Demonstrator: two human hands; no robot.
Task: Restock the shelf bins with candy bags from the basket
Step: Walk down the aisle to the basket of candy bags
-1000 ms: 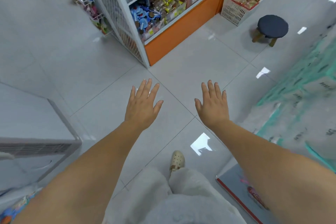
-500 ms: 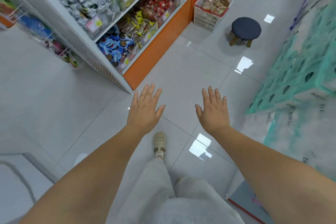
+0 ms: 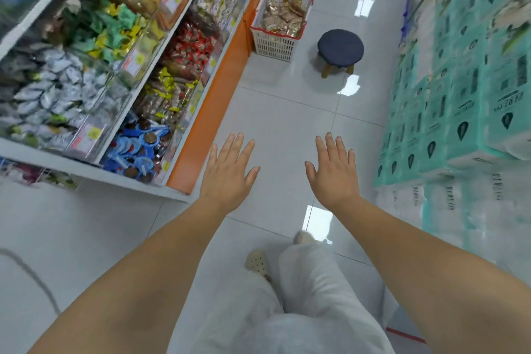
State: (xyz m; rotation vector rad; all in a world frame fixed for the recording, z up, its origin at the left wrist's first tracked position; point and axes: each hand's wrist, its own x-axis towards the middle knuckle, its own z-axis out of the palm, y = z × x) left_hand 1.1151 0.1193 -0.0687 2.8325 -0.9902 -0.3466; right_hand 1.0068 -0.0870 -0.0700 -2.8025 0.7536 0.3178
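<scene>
A white basket [image 3: 273,46] with a red rim stands on the floor far ahead, against the orange shelf base, and holds gold-brown candy bags [image 3: 284,16]. The shelf bins [image 3: 161,80] on my left are filled with red, yellow, green, silver and blue wrapped sweets. My left hand [image 3: 228,174] and my right hand [image 3: 334,174] are stretched out flat over the floor tiles, fingers spread, holding nothing. Both hands are well short of the basket.
A low round stool [image 3: 340,47] with a dark seat stands right of the basket. Stacked teal and white paper packs [image 3: 459,112] line the right side of the aisle. The orange shelf base [image 3: 212,112] runs along the left. My legs and shoes [image 3: 255,261] are below.
The view has swung round and moved forward into the aisle, so the shelves, basket and stool are closer and more straight ahead. Both hands stay open and outstretched.
</scene>
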